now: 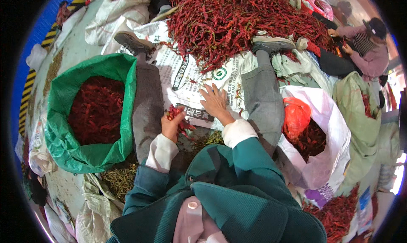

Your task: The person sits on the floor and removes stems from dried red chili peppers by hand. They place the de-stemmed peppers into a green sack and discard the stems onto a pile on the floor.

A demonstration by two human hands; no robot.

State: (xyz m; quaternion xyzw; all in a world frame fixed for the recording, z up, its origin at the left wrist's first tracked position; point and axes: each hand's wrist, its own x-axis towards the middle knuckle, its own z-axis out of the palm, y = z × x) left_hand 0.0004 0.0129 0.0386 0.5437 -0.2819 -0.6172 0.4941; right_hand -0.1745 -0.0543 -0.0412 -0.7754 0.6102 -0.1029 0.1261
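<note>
My left hand [171,123] is closed around a bunch of dried red chillies [186,125], above the near edge of a printed white woven sack [168,74] laid flat between my legs. With its fingers spread, my right hand [215,103] rests palm down over that sack, and nothing shows in its grip. A large heap of red chillies with stems [229,23] lies beyond, between my shoes and past them. Small chilli bits and stems are scattered on the sack. Below my hands lies a small pile of greenish stems [214,138], partly hidden by my clothing.
To the left stands a green woven sack [55,122] holding red chillies. A white sack [338,138] on the right holds dark red chillies and a red plastic bag [295,117]. Another person [370,48] sits at the upper right, hands at the heap's edge.
</note>
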